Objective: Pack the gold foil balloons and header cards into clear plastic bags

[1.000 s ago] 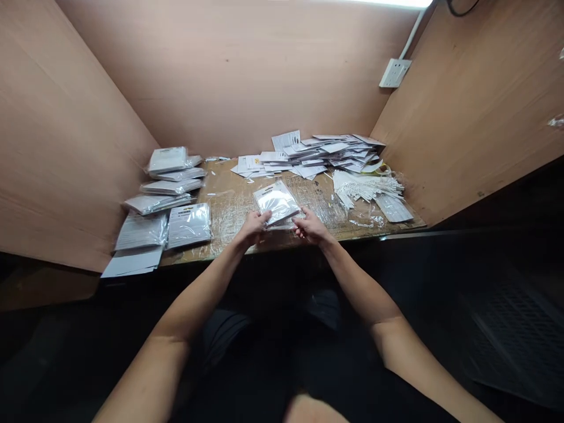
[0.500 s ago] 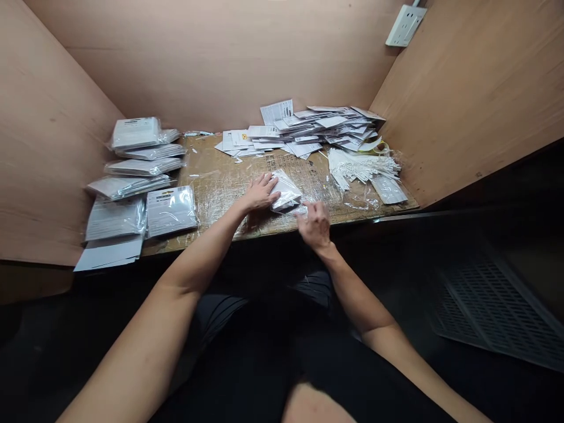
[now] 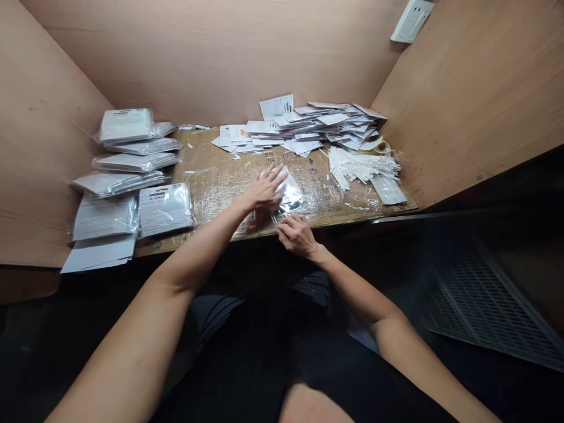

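Note:
A clear plastic bag (image 3: 291,194) with a white card-like packet inside lies near the front edge of the worktable, in the middle. My left hand (image 3: 265,189) rests on its left side with the fingers stretched out and spread. At the bag's near end, my right hand (image 3: 298,234) has its fingers curled together in a pinch on the plastic edge. The fingertips of the right hand are partly hidden. Several filled clear bags of white cards (image 3: 165,208) lie to the left of my hands.
A loose heap of white printed cards (image 3: 317,126) lies along the back wall. To the right is a bundle of thin white sticks (image 3: 361,164). A power socket (image 3: 412,21) sits on the right wall. Below right stands a dark plastic crate (image 3: 489,294).
My right hand has moved left and nearer to me, onto the bag's near end. The bag now looks flatter and turned. My left hand stays spread on it.

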`<move>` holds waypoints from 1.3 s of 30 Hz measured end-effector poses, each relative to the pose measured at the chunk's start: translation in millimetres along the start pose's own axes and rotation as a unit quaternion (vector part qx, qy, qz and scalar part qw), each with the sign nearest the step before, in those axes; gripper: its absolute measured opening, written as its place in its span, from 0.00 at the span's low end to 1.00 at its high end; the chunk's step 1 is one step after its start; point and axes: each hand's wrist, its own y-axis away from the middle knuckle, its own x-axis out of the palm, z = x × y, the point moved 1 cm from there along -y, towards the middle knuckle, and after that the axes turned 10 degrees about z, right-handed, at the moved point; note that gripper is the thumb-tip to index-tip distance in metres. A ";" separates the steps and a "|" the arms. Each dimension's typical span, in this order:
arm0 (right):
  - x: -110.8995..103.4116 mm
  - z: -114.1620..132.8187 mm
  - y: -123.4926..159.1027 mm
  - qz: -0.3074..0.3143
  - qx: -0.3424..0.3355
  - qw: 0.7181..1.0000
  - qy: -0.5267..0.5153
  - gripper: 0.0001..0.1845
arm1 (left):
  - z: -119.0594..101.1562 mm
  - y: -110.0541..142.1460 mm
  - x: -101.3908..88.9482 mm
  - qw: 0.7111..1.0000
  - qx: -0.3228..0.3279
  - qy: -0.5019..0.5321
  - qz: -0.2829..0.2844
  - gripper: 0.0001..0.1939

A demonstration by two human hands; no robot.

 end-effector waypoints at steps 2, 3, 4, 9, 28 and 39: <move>-4.8 -2.0 -4.8 0.008 0.035 0.999 -0.013 0.11 | -8.1 2.9 7.2 0.999 0.032 -0.017 -0.004 0.37; -6.1 -3.3 -8.8 0.019 0.049 0.998 -0.017 0.11 | -10.6 4.3 11.2 0.999 0.043 -0.025 -0.006 0.37; -6.6 -4.6 -13.6 0.036 0.056 0.998 -0.021 0.12 | -11.7 5.3 14.7 0.998 0.049 -0.033 -0.010 0.37; -4.1 -6.8 -35.7 0.091 0.043 0.995 -0.023 0.14 | -1.8 0.1 21.4 0.995 0.081 -0.046 -0.028 0.38; -14.0 -5.5 -48.6 0.127 0.011 0.992 0.020 0.13 | 10.0 -8.1 30.6 0.991 0.107 -0.014 -0.084 0.35; -17.3 6.0 167.9 0.198 0.227 0.954 0.004 0.08 | -5.0 31.5 19.3 0.982 0.180 0.045 -0.016 0.35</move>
